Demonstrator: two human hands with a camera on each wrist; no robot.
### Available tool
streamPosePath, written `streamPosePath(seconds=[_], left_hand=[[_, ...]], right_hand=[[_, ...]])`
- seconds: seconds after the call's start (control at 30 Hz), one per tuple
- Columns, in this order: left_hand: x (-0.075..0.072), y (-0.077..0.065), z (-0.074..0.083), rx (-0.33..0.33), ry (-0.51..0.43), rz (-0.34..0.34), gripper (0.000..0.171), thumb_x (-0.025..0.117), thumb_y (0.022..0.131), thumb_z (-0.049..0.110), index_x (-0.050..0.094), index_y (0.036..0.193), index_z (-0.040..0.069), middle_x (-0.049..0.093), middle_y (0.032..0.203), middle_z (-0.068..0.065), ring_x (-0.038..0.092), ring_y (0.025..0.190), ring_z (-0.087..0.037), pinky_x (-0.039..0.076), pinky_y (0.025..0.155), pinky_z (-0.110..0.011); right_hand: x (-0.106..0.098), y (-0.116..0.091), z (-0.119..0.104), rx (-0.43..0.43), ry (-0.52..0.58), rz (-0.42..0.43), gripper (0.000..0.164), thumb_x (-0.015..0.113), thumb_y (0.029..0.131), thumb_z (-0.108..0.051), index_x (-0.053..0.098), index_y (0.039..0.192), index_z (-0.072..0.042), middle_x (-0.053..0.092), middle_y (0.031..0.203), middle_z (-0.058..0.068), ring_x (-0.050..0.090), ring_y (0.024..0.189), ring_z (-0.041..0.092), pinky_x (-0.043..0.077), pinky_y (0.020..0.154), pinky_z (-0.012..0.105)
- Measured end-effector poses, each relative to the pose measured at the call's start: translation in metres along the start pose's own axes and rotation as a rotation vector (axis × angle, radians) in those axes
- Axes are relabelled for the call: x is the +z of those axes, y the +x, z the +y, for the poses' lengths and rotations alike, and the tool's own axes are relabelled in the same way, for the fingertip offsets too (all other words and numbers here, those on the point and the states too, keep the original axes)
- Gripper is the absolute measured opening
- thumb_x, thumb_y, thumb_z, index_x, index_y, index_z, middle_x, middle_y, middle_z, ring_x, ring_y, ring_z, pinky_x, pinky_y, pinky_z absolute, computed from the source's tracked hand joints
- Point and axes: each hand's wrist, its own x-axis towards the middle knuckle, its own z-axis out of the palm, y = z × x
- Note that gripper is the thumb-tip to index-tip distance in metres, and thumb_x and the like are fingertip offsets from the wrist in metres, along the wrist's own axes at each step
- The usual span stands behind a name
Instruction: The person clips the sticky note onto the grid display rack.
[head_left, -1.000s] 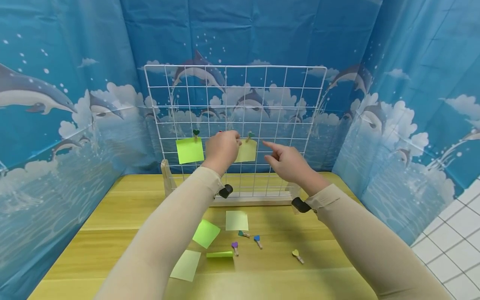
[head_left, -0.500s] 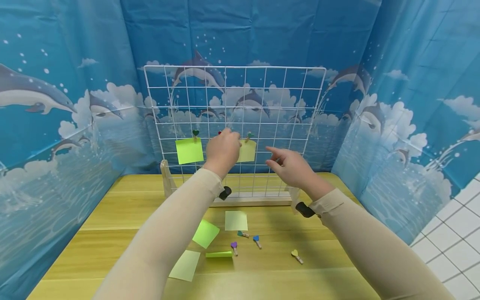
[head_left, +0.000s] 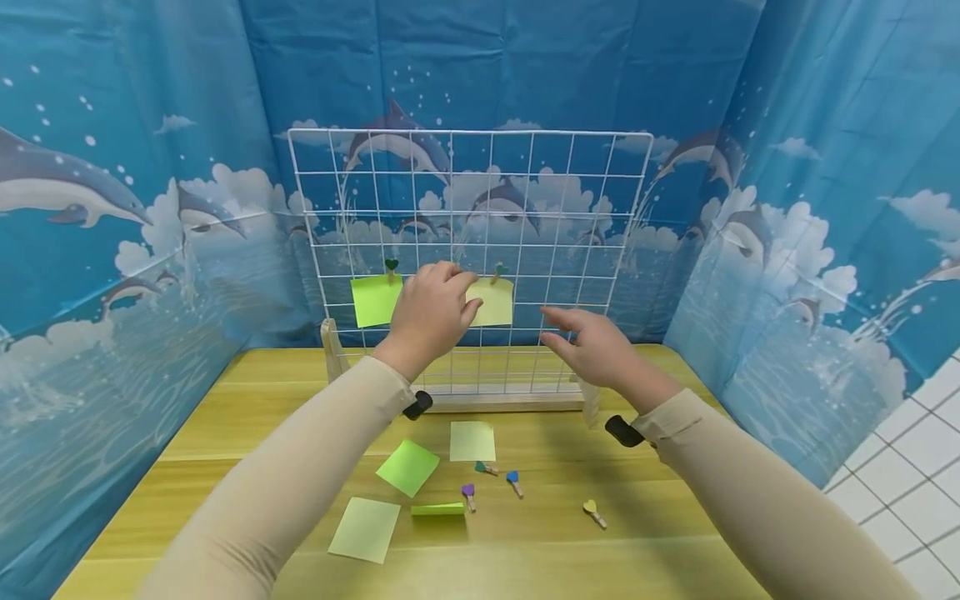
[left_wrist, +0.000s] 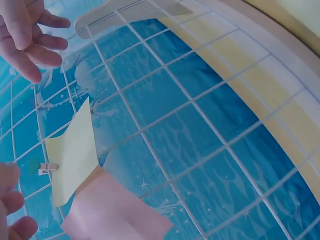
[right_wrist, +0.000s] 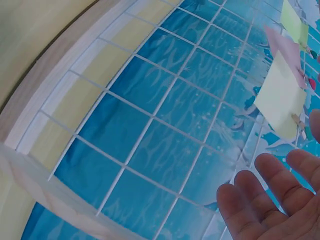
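My left hand (head_left: 433,312) is in front of the white wire grid panel (head_left: 551,196), fingers loosely bent and holding nothing I can see. It is beside a pale yellow sticky note (head_left: 492,302), held on the grid by a green heart clothespin (head_left: 499,270). A pink sticky note (left_wrist: 115,207) hangs next to that one; the left hand hides it in the head view. A red heart clip (right_wrist: 312,83) shows at the pink note's top. Further left hangs a green sticky note (head_left: 376,301) under a dark green heart clothespin (head_left: 392,267). My right hand (head_left: 596,346) hovers right of the notes, fingers extended.
On the wooden table (head_left: 247,417) lie a green note (head_left: 408,468), pale yellow notes (head_left: 472,442) and a folded green note (head_left: 438,510). Loose heart clothespins are teal (head_left: 486,468), blue (head_left: 514,483), purple (head_left: 468,497) and yellow (head_left: 595,513). A dolphin-print curtain (head_left: 570,75) surrounds the table.
The left hand's fingers have loosened and spread, and the hand has shifted slightly left and down, baring more of the pale yellow note. The right hand has drifted right and slightly down.
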Motion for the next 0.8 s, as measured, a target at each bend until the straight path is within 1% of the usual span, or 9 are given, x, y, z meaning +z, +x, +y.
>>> streamPosePath(seconds=[0.07, 0.13, 0.2, 0.3, 0.37, 0.43, 0.5, 0.6, 0.8], left_hand=[[-0.002, -0.006, -0.004, 0.036, -0.011, 0.008, 0.037, 0.068, 0.103, 0.037, 0.072, 0.133, 0.015, 0.071, 0.129, -0.007, 0.066, 0.121, -0.029, 0.056, 0.104, -0.047], [-0.003, -0.013, -0.008, 0.062, -0.017, 0.0, 0.038, 0.068, 0.103, 0.036, 0.071, 0.135, 0.015, 0.07, 0.135, -0.007, 0.064, 0.127, -0.03, 0.054, 0.109, -0.049], [-0.003, -0.02, -0.012, 0.079, -0.024, -0.015, 0.04, 0.068, 0.103, 0.036, 0.07, 0.137, 0.015, 0.068, 0.14, -0.007, 0.063, 0.132, -0.03, 0.052, 0.111, -0.051], [-0.003, -0.032, -0.018, 0.097, -0.025, -0.043, 0.046, 0.07, 0.102, 0.038, 0.066, 0.141, 0.015, 0.064, 0.148, -0.007, 0.059, 0.139, -0.031, 0.051, 0.111, -0.055], [-0.003, -0.039, -0.021, 0.113, -0.026, -0.057, 0.05, 0.072, 0.101, 0.039, 0.064, 0.144, 0.015, 0.061, 0.151, -0.008, 0.056, 0.143, -0.031, 0.05, 0.111, -0.056], [-0.004, -0.046, -0.023, 0.132, -0.019, -0.071, 0.052, 0.072, 0.1, 0.042, 0.064, 0.144, 0.014, 0.061, 0.152, -0.009, 0.054, 0.145, -0.031, 0.049, 0.112, -0.057], [-0.005, -0.053, -0.025, 0.149, -0.01, -0.087, 0.054, 0.072, 0.1, 0.043, 0.064, 0.144, 0.013, 0.061, 0.151, -0.009, 0.053, 0.145, -0.032, 0.048, 0.114, -0.057], [-0.007, -0.063, -0.027, 0.154, 0.004, -0.135, 0.057, 0.072, 0.1, 0.045, 0.061, 0.147, 0.014, 0.062, 0.149, -0.01, 0.053, 0.145, -0.035, 0.046, 0.116, -0.057], [-0.008, -0.083, -0.033, 0.11, 0.008, -0.236, 0.063, 0.07, 0.101, 0.046, 0.056, 0.153, 0.013, 0.058, 0.154, -0.012, 0.048, 0.149, -0.039, 0.042, 0.119, -0.06]], right_hand=[[0.0, -0.002, 0.002, -0.004, -0.001, -0.012, 0.058, 0.055, 0.111, -0.035, 0.04, 0.164, -0.016, 0.049, 0.162, 0.014, 0.068, 0.117, 0.04, 0.054, 0.093, 0.054], [0.001, -0.004, 0.004, -0.009, -0.017, -0.019, 0.058, 0.055, 0.111, -0.035, 0.04, 0.163, -0.014, 0.047, 0.164, 0.015, 0.066, 0.121, 0.042, 0.05, 0.106, 0.059], [0.002, -0.006, 0.007, -0.006, -0.027, -0.025, 0.058, 0.055, 0.111, -0.035, 0.04, 0.163, -0.014, 0.046, 0.164, 0.016, 0.063, 0.127, 0.043, 0.038, 0.117, 0.066], [0.004, -0.011, 0.009, 0.009, -0.038, -0.039, 0.059, 0.056, 0.11, -0.036, 0.041, 0.163, -0.014, 0.047, 0.164, 0.016, 0.048, 0.147, 0.042, 0.029, 0.122, 0.07], [0.005, -0.014, 0.01, 0.017, -0.034, -0.057, 0.06, 0.057, 0.11, -0.037, 0.041, 0.163, -0.014, 0.047, 0.164, 0.016, 0.057, 0.138, 0.041, 0.035, 0.12, 0.068], [0.006, -0.018, 0.012, 0.017, -0.042, -0.073, 0.06, 0.057, 0.11, -0.037, 0.04, 0.163, -0.014, 0.046, 0.164, 0.016, 0.059, 0.136, 0.04, 0.043, 0.115, 0.065], [0.008, -0.021, 0.014, 0.012, -0.052, -0.085, 0.061, 0.058, 0.11, -0.037, 0.04, 0.163, -0.013, 0.045, 0.165, 0.016, 0.058, 0.138, 0.04, 0.044, 0.115, 0.063], [0.01, -0.026, 0.017, 0.004, -0.081, -0.097, 0.062, 0.058, 0.109, -0.038, 0.04, 0.163, -0.014, 0.042, 0.167, 0.016, 0.043, 0.151, 0.043, 0.041, 0.117, 0.064], [0.013, -0.037, 0.021, -0.008, -0.111, -0.117, 0.064, 0.058, 0.109, -0.038, 0.038, 0.164, -0.012, 0.034, 0.17, 0.019, 0.038, 0.153, 0.046, 0.038, 0.118, 0.067]])
